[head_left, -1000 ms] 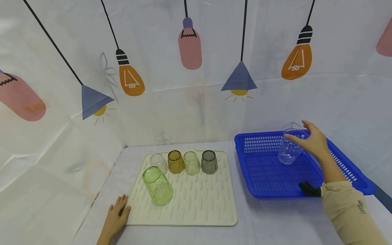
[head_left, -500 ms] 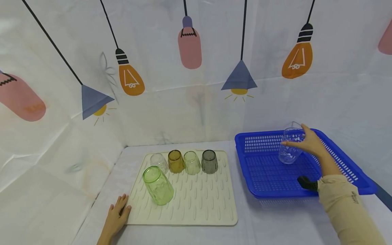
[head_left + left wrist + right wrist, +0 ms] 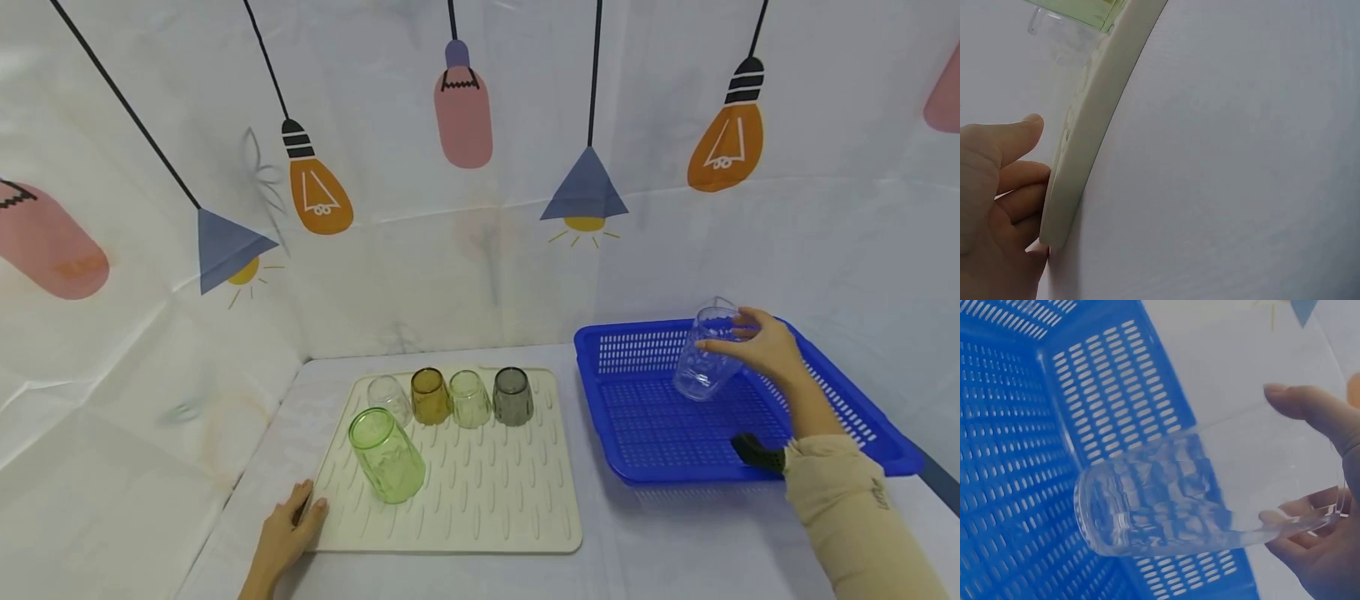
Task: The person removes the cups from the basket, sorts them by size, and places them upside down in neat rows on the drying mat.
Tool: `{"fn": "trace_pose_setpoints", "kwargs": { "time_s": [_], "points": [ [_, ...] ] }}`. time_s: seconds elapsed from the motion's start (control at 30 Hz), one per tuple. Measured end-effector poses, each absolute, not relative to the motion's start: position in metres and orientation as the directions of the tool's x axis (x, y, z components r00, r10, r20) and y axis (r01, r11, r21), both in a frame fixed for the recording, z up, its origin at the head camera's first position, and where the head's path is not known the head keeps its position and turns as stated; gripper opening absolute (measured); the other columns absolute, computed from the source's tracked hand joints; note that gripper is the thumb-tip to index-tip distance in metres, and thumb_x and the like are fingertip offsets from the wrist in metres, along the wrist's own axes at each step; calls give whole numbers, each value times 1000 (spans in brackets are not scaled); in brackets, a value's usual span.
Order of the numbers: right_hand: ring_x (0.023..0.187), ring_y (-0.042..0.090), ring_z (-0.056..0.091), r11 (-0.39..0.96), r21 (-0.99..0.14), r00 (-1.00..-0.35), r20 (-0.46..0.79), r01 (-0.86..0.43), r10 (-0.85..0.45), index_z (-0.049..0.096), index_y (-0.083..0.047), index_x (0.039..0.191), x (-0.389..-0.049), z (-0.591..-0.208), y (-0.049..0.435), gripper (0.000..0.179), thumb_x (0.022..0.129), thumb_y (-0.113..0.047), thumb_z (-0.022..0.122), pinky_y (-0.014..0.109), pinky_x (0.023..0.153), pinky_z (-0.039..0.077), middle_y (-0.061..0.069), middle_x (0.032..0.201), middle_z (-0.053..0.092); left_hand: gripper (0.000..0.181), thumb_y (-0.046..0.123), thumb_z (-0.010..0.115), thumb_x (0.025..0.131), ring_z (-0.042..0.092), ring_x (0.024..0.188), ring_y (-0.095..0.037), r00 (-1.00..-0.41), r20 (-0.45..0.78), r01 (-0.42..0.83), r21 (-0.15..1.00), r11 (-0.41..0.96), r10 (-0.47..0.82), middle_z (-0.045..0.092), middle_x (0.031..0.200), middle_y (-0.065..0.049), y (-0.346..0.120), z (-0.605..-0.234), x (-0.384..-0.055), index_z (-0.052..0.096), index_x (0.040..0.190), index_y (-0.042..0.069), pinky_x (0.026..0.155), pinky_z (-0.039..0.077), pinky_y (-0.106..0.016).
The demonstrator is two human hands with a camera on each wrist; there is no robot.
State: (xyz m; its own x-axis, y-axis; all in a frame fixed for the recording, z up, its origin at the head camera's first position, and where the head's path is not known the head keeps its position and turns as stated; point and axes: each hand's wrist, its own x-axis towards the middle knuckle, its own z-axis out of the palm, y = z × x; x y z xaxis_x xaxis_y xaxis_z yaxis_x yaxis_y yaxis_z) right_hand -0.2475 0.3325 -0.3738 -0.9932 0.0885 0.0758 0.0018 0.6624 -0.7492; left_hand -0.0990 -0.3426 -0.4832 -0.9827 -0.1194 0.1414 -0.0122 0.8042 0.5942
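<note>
My right hand grips a clear drinking glass near its rim, with the thumb on one side and fingers on the other. The glass leans over the blue basket; its lower half is dimpled in the right wrist view. Whether its base touches the basket, I cannot tell. My left hand lies at the left edge of the cream drying mat. In the left wrist view its fingers touch the mat's edge, the thumb apart from them. A large green glass stands on the mat near that hand.
Along the mat's back edge stand a small clear glass, an amber glass, a pale green glass and a grey glass. A patterned white sheet hangs behind the table.
The right hand, gripping the clear glass, has shifted slightly; the glass has moved a little left and leans more. The left hand's thumb has moved slightly over the mat's edge. The other glasses are unmoved.
</note>
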Motion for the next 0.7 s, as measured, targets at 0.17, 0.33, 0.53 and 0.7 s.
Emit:
{"fn": "trace_pose_setpoints", "kwargs": {
  "time_s": [0.17, 0.33, 0.53, 0.7],
  "points": [
    [125, 53, 32, 629, -777, -994, 86, -22, 71, 4, 1, 149, -232, -353, 316, 101, 83, -38, 70, 69, 93, 33, 35, 144, 27, 51, 21, 56, 92, 46, 114, -54, -974, 174, -21, 572, 820, -145, 48, 122, -37, -335, -476, -97, 47, 123, -19, 96, 36, -62],
    [127, 50, 32, 600, -799, -990, 115, -42, 85, 5, 0, 150, -223, -342, 306, 99, 84, -36, 70, 68, 95, 33, 33, 145, 27, 42, 16, 58, 92, 51, 106, -54, -934, 297, 14, 591, 807, -201, 56, 115, -34, -326, -467, -96, 54, 118, -17, 89, 43, -61],
    [129, 49, 30, 580, -811, -988, 140, -72, 72, 8, -1, 150, -210, -327, 295, 98, 83, -34, 71, 68, 97, 30, 31, 146, 28, 32, 3, 69, 82, 65, 99, -12, -814, 501, 135, 655, 744, -293, 69, 101, -22, -309, -453, -96, 63, 111, -9, 80, 45, -5],
    [129, 48, 30, 583, -806, -987, 153, -97, 48, 10, -3, 151, -202, -317, 287, 97, 83, -33, 73, 68, 97, 29, 30, 146, 30, 31, -4, 72, 77, 51, 88, 21, -740, 597, 247, 669, 701, -309, 70, 93, -20, -291, -436, -98, 65, 106, -10, 72, 45, -2]
  ]
}}
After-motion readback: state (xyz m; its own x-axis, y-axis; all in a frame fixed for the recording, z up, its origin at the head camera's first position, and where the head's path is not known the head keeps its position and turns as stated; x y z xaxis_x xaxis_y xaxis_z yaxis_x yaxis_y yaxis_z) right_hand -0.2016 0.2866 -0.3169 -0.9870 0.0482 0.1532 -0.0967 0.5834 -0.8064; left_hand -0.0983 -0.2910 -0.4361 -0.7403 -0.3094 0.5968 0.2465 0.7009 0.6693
